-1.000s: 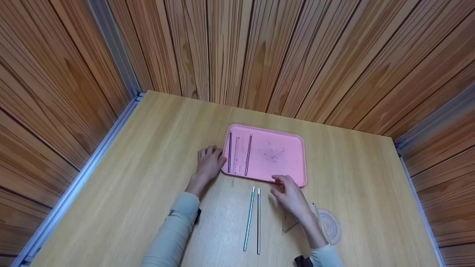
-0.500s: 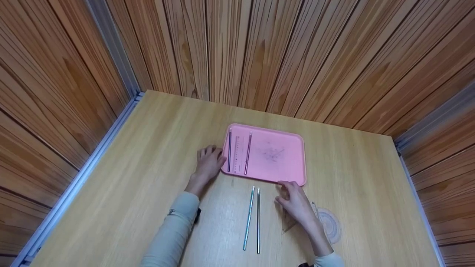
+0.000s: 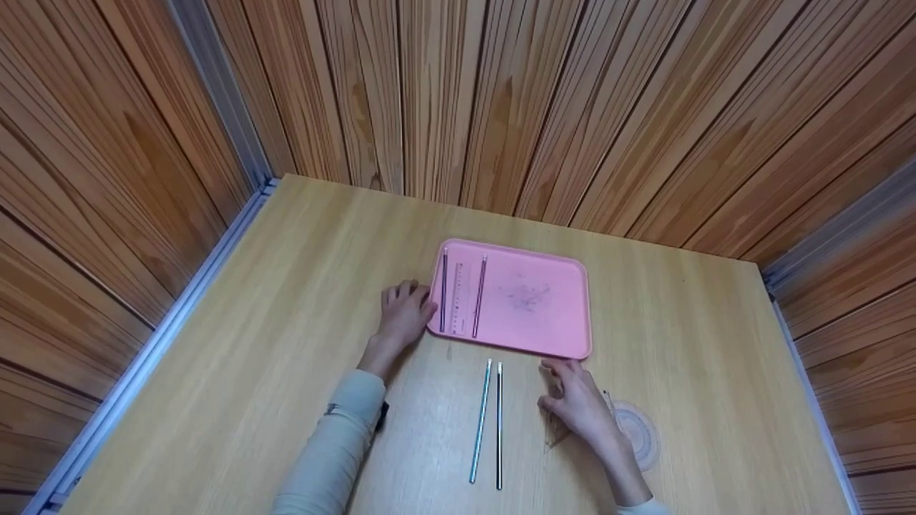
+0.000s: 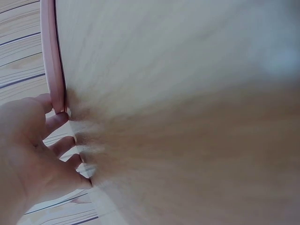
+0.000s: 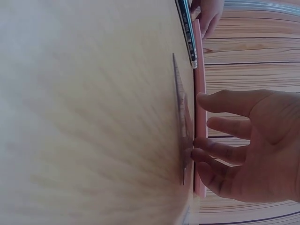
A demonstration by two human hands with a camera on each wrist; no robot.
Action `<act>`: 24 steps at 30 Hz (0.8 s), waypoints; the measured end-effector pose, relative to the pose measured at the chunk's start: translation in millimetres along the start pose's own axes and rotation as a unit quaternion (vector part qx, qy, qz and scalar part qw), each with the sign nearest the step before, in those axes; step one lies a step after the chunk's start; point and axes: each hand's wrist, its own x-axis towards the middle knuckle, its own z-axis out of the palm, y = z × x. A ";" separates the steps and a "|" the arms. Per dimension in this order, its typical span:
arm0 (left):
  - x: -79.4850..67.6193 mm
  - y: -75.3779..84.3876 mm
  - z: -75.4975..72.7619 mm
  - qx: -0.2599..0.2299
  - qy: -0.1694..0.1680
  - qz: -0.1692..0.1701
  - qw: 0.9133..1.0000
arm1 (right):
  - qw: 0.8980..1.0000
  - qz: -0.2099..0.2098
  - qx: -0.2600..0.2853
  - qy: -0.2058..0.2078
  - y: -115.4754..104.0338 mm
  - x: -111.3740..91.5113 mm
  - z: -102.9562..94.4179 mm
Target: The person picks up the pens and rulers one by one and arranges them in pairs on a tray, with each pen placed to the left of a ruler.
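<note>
At the left rim of a pink tray (image 3: 533, 315), my left hand (image 3: 402, 313) grips the edge, its thumb over the rim. The left wrist view has thumb and forefinger at the tray's corner, other fingertips down on the tabletop. My right hand (image 3: 578, 400) is just in front of the tray's near right corner, fingers loosely bent and holding nothing. Inside the tray lie a dark pencil (image 3: 444, 290), a clear ruler (image 3: 458, 299) and a reddish-brown pencil (image 3: 479, 297). A clear set square (image 3: 554, 434) lies partly hidden beneath the right hand.
In front of the tray, a blue pencil (image 3: 480, 422) and a dark striped pencil (image 3: 499, 425) lie side by side on the wooden table (image 3: 236, 372). A clear round protractor (image 3: 640, 436) is beside the right wrist. Wood-panelled walls (image 3: 444, 100) stand around the table.
My right hand has drawn back from over the tray's near rim, toward me and slightly right. The left hand, tray and pencils have stayed in place.
</note>
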 end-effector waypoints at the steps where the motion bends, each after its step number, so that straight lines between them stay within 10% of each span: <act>1: 0.2 -0.1 0.3 0.001 0.000 0.000 1.000 | 1.000 0.005 -0.001 -0.003 0.0 -0.6 -0.7; 24: -0.3 0.7 -0.1 0.013 -0.002 0.000 1.000 | 0.995 -0.007 -0.092 0.020 -0.9 -14.9 7.5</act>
